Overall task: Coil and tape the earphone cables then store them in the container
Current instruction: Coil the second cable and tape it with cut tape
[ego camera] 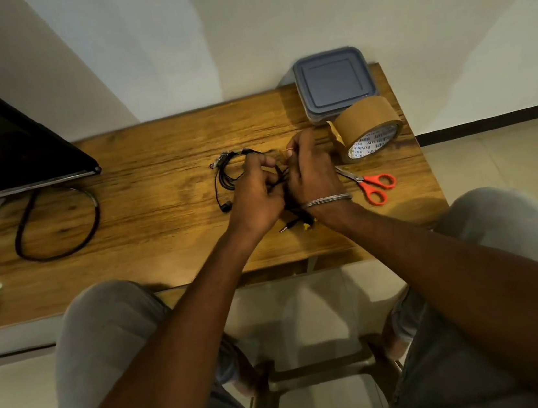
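At the centre of the frame I saw both hands meet above the wooden table [153, 157]. The left hand [256, 195] had its fingers [267, 162] curled round the thin black earphone cables [224, 179], whose loose loop trailed to its left. The right hand [311, 171], with a silver bangle [326, 200] at the wrist, clenched the same bundle. The blue-grey square plastic container [334, 82] sat lidded at upper right, with the roll of brown packing tape [364, 124] just below it and the orange-handled scissors [373, 185] lower still.

Wooden table [160, 156] against white walls [271, 17], dark skirting [487, 118]; glossy pale tiled floor [499, 158]
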